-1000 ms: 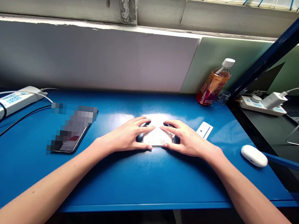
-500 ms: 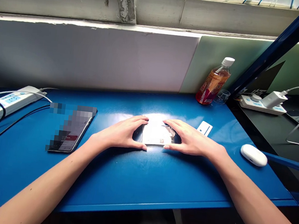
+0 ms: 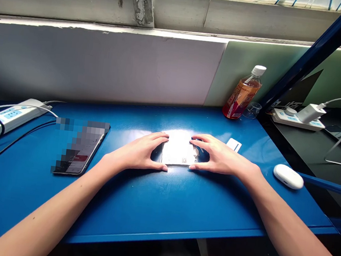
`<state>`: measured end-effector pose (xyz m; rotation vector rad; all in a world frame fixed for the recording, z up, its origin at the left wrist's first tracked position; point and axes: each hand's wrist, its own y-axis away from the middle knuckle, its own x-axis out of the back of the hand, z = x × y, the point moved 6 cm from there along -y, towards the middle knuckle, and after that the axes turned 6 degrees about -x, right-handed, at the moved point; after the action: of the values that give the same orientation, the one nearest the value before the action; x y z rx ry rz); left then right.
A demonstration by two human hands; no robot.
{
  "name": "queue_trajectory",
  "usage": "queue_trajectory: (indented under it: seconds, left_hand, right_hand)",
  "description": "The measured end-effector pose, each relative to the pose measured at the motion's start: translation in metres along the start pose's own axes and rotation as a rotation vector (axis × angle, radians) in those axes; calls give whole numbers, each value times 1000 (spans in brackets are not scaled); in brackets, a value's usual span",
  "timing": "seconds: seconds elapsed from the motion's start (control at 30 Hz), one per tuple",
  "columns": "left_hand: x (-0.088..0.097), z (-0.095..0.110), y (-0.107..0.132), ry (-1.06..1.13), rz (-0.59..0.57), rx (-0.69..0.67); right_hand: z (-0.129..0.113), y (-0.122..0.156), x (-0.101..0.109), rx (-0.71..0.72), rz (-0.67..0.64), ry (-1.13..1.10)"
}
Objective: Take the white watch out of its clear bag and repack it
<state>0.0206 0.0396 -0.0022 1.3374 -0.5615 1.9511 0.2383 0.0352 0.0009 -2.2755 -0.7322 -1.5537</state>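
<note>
A small flat white packet (image 3: 176, 155) with a printed square code and a shiny, clear-looking edge lies on the blue table. Glare washes out much of its top. My left hand (image 3: 138, 151) grips its left end, fingertips at the far edge and thumb at the near edge. At its right end, my right hand (image 3: 221, 155) holds it the same way, with the fingers slightly curled. Part of a white card with a blue stripe (image 3: 234, 145) shows just beyond my right hand.
A phone (image 3: 86, 151) lies left of my left arm, near a power strip (image 3: 12, 115) with cables. A drink bottle (image 3: 243, 96) stands at the back right beside a clear cup (image 3: 252, 110). A white earbud case (image 3: 288, 177) sits near the right edge, before a blue metal post (image 3: 314, 54).
My right hand's fingertips have slid slightly to the right along the packet's far edge. My left hand and the packet stay in place.
</note>
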Motion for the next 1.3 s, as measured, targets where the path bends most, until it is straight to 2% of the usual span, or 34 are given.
queue_trajectory:
  seconds: [0.5, 1.07, 1.3]
  left_hand:
    - [-1, 8, 0, -54, 47, -76]
    - [-8, 16, -3, -128, 62, -56]
    - [-7, 19, -3, -92, 126, -56]
  right_hand:
    - [-3, 1, 0, 50, 39, -10]
    - [-9, 0, -3, 69, 82, 38]
    - [-13, 0, -3, 91, 132, 23]
